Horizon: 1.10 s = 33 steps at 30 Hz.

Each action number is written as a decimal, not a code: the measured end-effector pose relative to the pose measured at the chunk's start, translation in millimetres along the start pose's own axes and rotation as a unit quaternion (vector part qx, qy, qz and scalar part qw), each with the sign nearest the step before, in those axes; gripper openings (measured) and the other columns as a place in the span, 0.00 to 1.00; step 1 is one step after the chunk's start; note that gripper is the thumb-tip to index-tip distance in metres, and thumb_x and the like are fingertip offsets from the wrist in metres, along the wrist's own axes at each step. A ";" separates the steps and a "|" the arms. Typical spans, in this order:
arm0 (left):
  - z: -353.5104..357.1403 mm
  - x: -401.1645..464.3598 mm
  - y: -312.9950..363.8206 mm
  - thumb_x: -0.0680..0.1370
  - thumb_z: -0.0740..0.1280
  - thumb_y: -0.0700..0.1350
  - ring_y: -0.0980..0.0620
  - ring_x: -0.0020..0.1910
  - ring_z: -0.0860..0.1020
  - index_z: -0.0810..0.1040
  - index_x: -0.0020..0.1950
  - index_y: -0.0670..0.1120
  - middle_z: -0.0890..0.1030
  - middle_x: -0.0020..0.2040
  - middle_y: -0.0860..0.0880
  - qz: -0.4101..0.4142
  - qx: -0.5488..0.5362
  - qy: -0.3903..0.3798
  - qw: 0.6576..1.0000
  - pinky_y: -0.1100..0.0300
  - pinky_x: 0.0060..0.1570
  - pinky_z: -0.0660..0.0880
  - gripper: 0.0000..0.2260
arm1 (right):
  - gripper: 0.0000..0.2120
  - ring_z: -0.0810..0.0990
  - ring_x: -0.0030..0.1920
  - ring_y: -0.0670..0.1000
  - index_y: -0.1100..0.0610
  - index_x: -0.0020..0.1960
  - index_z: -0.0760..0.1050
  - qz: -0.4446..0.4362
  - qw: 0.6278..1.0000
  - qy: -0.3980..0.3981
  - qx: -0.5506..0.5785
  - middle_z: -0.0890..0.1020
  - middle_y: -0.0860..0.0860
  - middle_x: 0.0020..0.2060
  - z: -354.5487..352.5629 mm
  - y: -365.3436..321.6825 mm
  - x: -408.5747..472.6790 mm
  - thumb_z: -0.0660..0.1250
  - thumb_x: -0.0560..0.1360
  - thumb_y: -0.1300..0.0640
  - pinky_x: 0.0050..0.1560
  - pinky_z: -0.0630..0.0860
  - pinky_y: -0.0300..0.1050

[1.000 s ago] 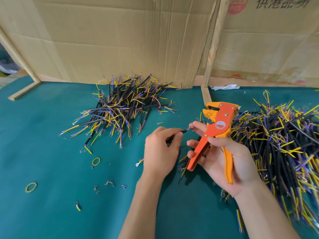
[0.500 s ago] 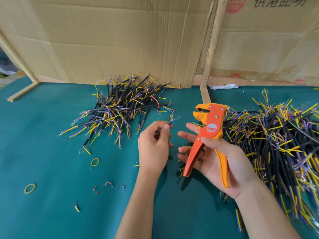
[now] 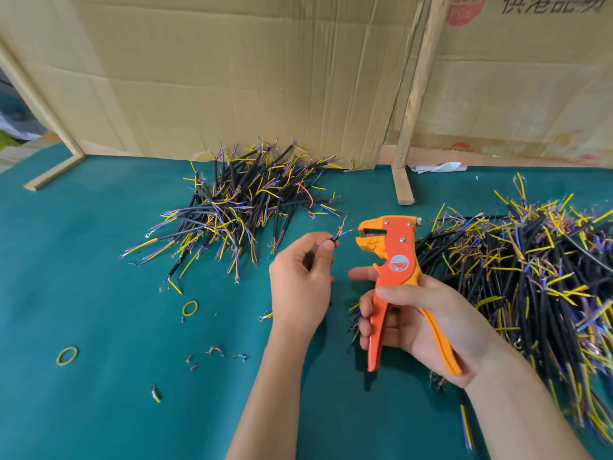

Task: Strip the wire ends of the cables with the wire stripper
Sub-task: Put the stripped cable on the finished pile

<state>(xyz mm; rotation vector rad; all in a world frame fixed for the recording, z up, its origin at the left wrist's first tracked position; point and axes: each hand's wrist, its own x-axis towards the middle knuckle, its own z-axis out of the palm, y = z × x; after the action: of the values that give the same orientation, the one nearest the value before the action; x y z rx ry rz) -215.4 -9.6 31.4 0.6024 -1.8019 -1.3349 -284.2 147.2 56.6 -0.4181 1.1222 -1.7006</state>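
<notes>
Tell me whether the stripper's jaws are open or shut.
Open: a dark gap shows between the jaws of the wire stripper, and its two handles are spread in the right hand.

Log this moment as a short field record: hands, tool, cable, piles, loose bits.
left hand: pinches a black cable by its end
right hand: grips the orange wire stripper by its handles
stripper head: just right of the cable's thin wires
far pile: cables by the cardboard wall
right pile: larger heap of cables
loose bits: two rubber bands on the green mat
</notes>
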 end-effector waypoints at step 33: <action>0.4 -2.2 2.7 0.78 0.69 0.36 0.56 0.37 0.82 0.82 0.45 0.49 0.82 0.35 0.56 0.000 0.027 0.036 0.999 0.61 0.43 0.78 0.08 | 0.21 0.75 0.34 0.59 0.60 0.47 0.77 -0.064 0.991 -0.022 0.112 0.74 0.58 0.36 2.7 0.0 -0.7 0.84 0.61 0.56 0.36 0.78 0.53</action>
<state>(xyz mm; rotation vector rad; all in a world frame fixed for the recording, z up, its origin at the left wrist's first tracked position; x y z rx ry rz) -214.2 -6.8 33.3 0.6697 -1.7845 -1.2532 -282.0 146.5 58.1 -0.3899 0.8762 -1.8960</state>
